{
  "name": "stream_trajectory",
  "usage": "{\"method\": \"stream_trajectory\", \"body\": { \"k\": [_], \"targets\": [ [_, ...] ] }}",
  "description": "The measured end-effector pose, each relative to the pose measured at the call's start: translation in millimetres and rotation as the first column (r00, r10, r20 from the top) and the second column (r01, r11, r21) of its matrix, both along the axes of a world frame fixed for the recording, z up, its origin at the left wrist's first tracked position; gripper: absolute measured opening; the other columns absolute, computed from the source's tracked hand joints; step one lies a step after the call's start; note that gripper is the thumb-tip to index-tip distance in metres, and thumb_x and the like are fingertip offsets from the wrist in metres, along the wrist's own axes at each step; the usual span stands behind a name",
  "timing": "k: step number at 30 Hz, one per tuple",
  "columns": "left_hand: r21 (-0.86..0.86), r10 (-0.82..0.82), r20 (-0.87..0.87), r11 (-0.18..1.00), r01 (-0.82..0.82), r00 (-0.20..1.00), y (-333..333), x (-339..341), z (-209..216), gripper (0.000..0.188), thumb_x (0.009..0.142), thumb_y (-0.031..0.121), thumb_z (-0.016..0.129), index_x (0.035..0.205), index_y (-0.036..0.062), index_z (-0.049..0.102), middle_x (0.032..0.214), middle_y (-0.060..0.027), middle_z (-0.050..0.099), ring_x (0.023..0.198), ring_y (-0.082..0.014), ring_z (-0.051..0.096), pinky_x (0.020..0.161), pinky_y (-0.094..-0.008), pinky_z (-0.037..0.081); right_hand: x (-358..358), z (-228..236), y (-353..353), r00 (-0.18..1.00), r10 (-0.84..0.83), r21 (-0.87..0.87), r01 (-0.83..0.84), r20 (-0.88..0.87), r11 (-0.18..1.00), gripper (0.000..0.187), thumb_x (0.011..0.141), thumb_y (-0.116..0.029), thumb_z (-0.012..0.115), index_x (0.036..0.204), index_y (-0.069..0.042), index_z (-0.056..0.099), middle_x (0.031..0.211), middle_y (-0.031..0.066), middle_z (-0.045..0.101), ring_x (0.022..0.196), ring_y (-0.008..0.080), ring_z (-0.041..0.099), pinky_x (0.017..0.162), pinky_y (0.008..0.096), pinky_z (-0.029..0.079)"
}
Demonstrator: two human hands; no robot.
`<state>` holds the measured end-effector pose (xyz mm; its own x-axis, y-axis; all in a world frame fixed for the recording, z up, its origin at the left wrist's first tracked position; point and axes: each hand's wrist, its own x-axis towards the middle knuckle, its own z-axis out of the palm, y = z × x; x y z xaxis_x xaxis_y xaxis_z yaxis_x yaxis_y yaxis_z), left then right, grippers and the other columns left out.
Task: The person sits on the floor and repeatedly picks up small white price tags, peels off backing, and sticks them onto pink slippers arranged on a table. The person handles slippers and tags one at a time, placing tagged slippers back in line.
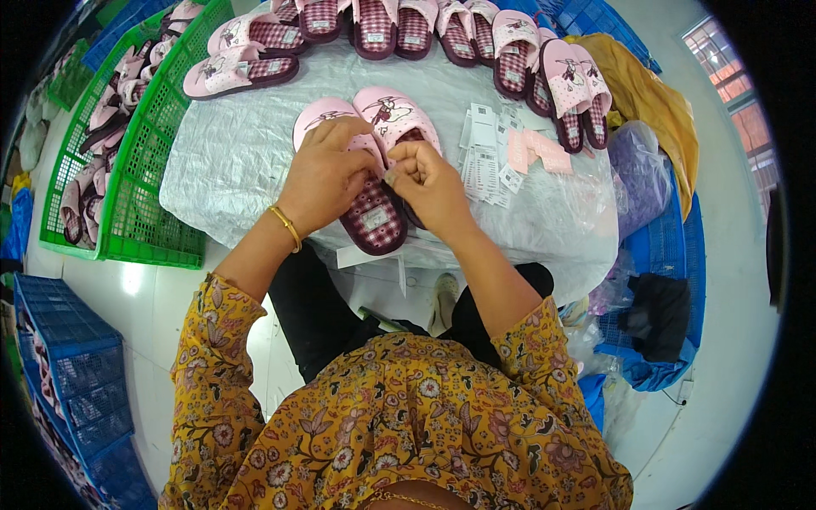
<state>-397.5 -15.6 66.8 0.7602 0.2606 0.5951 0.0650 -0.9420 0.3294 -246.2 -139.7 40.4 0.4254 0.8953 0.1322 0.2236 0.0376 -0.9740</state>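
Observation:
A pair of pink slippers with checked maroon insoles lies in front of me on the plastic-covered table (246,140). My left hand (327,174) is closed over the upper of the left slipper (374,223), its fingers curled at the opening. Beside it, my right hand (427,189) is closed in a pinch between the two slippers, in front of the right slipper (393,117). What its fingertips hold is too small to make out. White printed tags (483,149) and pink card pieces (544,153) lie to the right.
More pink slippers (374,30) line the table's far edge. To the left stands a green crate (161,178) of slippers, with blue crates (76,357) below it. Blue crates (688,263), a mustard cloth (654,93) and plastic bags (642,170) are at the right.

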Motion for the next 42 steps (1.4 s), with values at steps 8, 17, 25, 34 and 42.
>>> {"method": "stream_trajectory", "body": {
  "k": [8,17,25,34,42],
  "targets": [
    [-0.107,-0.011,-0.118,0.994,-0.002,0.993,24,4,-35,0.025,0.072,0.006,0.068,0.096,0.0125,0.071,0.121,-0.0056,0.06,0.116,-0.0283,0.054,0.099,-0.0415,0.039,-22,-2,5,0.842,-0.157,-0.013,0.19,0.517,0.982,0.026,0.077,0.0,0.064,0.101,-0.008,0.056,0.07,0.0089,0.065,0.062,0.0295,0.064,0.057,0.0405,0.048],
    [-0.163,-0.011,-0.099,0.987,-0.006,0.995,24,3,-40,0.026,0.073,0.006,0.069,0.097,0.0128,0.071,0.12,-0.0058,0.06,0.116,-0.0276,0.054,0.099,-0.0403,0.037,-20,-4,12,0.748,-0.104,-0.026,0.16,0.655,0.987,0.025,0.078,-0.002,0.063,0.102,-0.007,0.055,0.073,0.0138,0.065,0.069,0.0335,0.065,0.059,0.0463,0.048],
    [-0.182,-0.02,-0.1,0.983,0.001,0.995,24,2,-39,0.025,0.072,0.005,0.069,0.096,0.0116,0.07,0.121,-0.0061,0.06,0.117,-0.028,0.054,0.1,-0.0411,0.037,-22,6,15,0.703,-0.029,-0.123,0.164,0.711,0.979,0.023,0.079,-0.001,0.063,0.101,-0.008,0.057,0.07,0.0104,0.064,0.067,0.0318,0.064,0.06,0.0422,0.05],
    [-0.203,-0.022,-0.091,0.979,0.003,0.996,25,3,-40,0.027,0.071,0.006,0.069,0.098,0.0138,0.071,0.121,-0.0052,0.06,0.117,-0.0278,0.053,0.1,-0.0413,0.037,-20,-2,14,0.674,-0.056,-0.063,0.151,0.737,0.986,0.024,0.078,0.0,0.063,0.1,-0.007,0.056,0.07,0.009,0.065,0.066,0.031,0.065,0.059,0.0419,0.05],
    [-0.184,-0.022,-0.057,0.983,0.011,0.998,27,5,-43,0.026,0.071,0.008,0.068,0.096,0.0155,0.072,0.117,-0.0027,0.061,0.114,-0.0269,0.054,0.098,-0.0406,0.037,-20,1,12,0.707,-0.064,-0.053,0.143,0.704,0.988,0.025,0.077,0.0,0.064,0.099,-0.008,0.056,0.07,0.0093,0.064,0.065,0.0307,0.065,0.058,0.0415,0.05]
  ]
}}
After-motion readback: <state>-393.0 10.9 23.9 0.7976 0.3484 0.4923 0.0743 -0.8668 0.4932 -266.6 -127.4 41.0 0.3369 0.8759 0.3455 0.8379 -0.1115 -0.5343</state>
